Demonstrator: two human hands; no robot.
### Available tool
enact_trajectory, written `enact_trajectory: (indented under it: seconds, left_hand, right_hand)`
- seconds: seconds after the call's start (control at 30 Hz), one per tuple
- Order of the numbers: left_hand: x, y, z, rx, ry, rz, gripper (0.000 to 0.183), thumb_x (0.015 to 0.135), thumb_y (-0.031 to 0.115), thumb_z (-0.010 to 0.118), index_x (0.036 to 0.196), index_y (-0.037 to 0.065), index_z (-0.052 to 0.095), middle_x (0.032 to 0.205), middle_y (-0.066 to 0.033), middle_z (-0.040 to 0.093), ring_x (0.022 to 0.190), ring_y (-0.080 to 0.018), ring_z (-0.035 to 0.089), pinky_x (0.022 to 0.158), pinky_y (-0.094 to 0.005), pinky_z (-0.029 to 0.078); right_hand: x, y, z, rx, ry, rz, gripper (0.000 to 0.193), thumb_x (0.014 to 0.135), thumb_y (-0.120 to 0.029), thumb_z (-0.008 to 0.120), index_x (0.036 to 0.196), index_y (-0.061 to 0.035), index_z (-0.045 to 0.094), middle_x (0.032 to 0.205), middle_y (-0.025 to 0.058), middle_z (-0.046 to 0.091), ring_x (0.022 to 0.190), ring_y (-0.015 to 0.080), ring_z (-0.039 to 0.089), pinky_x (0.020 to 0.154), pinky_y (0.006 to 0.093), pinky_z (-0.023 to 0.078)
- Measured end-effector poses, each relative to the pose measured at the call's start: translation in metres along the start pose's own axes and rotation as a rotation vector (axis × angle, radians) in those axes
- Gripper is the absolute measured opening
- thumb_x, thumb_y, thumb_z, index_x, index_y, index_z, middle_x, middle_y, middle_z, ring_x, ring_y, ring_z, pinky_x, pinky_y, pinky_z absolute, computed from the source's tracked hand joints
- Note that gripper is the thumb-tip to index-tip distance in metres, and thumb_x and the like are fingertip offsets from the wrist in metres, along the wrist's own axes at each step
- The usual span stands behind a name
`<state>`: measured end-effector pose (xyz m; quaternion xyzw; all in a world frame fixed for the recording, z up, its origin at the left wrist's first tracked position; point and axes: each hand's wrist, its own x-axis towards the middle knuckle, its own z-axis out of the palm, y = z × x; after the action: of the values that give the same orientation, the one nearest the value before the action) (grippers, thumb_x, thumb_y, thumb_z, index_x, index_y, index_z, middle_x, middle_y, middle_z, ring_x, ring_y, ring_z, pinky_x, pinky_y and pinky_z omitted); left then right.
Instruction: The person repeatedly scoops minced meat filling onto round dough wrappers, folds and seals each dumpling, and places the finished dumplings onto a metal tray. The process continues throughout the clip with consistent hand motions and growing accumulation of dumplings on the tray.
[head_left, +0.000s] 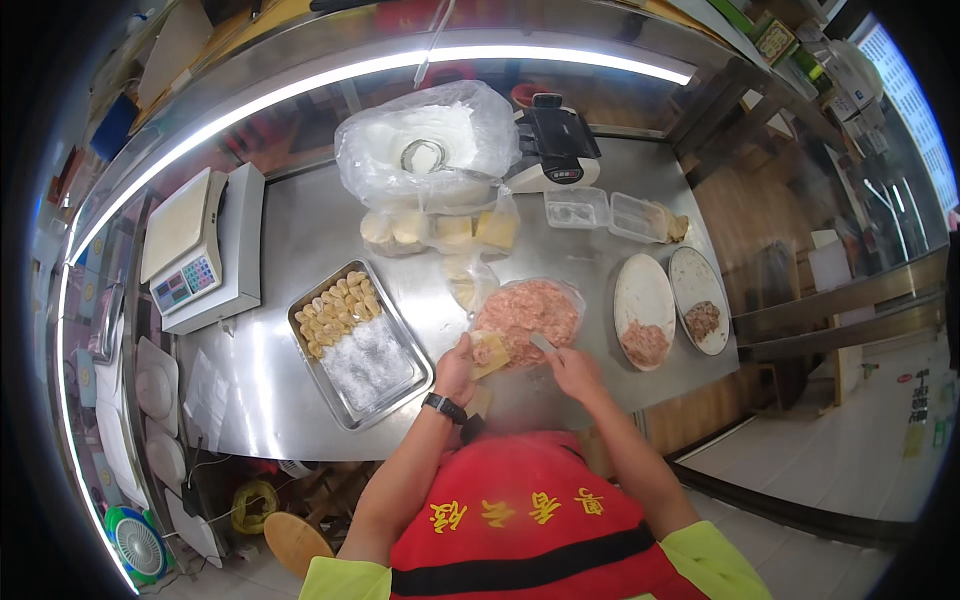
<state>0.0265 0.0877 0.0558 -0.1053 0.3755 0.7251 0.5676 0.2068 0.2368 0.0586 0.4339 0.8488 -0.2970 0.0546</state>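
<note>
My left hand (456,376) is closed on a square yellow wonton wrapper (493,362), with a dab of minced meat showing on it. My right hand (576,374) grips a flat, pale filling spatula (542,343), its blade at the near right edge of the meat. A large mound of pink minced meat (540,305) lies on clear plastic just beyond both hands. To the left, a metal tray (415,388) holds several folded wontons (340,305) at its far end, with white flour (365,365) over the nearer part. More wrappers (478,402) lie near my left wrist.
Beyond the meat are bagged stacks of wrappers (455,232) and a bag of flour (375,135). Two oval plates (640,285) with meat portions and clear containers (577,209) stand right. A weighing scale (180,235) stands left; a black-topped device (560,135) at the back.
</note>
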Motion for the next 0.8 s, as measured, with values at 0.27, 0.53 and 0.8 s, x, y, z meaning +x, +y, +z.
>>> enact_trajectory:
  seconds: [0.27,0.53,0.8]
  left_hand:
    - [0.01,-0.013,-0.003,0.021,0.0,-0.035,0.044,0.101,0.036,0.034,0.125,0.002,0.048,0.115,-0.0099,0.061,0.101,-0.0245,0.061,0.085,-0.036,0.05]
    - [0.004,-0.006,-0.015,0.007,0.026,-0.03,0.046,0.101,0.036,0.033,0.126,0.001,0.046,0.121,-0.0126,0.057,0.109,-0.0274,0.057,0.096,-0.0424,0.045]
    - [0.001,-0.015,-0.015,-0.048,0.025,-0.068,0.042,0.101,0.033,0.035,0.124,0.0,0.047,0.12,-0.0125,0.058,0.107,-0.0278,0.058,0.094,-0.0426,0.047]
  right_hand:
    - [-0.011,-0.022,-0.023,0.316,0.049,0.02,0.041,0.092,-0.04,0.048,0.09,-0.0014,0.06,0.086,0.0244,0.063,0.086,0.0422,0.06,0.074,0.0477,0.045]
    - [-0.018,0.035,-0.021,0.928,-0.184,0.3,0.04,0.096,-0.044,0.043,0.08,-0.0085,0.053,0.054,0.0011,0.044,0.04,0.0135,0.04,0.038,0.0269,0.03]
    - [-0.051,0.073,-0.052,1.49,-0.459,0.508,0.042,0.097,-0.049,0.038,0.079,-0.0127,0.047,0.052,-0.0074,0.025,0.036,0.0032,0.017,0.033,0.0204,0.014]
